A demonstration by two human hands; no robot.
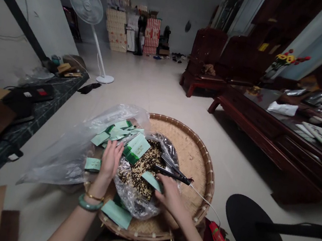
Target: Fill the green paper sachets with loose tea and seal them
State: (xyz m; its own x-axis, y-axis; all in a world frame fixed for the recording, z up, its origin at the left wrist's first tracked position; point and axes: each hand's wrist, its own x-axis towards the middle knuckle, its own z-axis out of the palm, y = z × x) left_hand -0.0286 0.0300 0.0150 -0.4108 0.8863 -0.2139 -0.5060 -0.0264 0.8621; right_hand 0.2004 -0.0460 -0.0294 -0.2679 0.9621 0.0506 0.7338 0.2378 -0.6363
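A round woven bamboo tray rests on my lap. On it lies a clear plastic bag filled with a dark and pale granular mix. Several small green packets are piled at the bag's left and spill into a larger clear bag. My left hand, with a green bangle on the wrist, lies with fingers stretched over the packets. My right hand pinches one green packet at the mix's edge. A black hand tool with a white cord rests across the bag.
A dark marble bench with cardboard boxes runs along the left. A standing fan is behind it. A dark wooden table and chairs fill the right. A black round stand base sits on the floor near my right knee.
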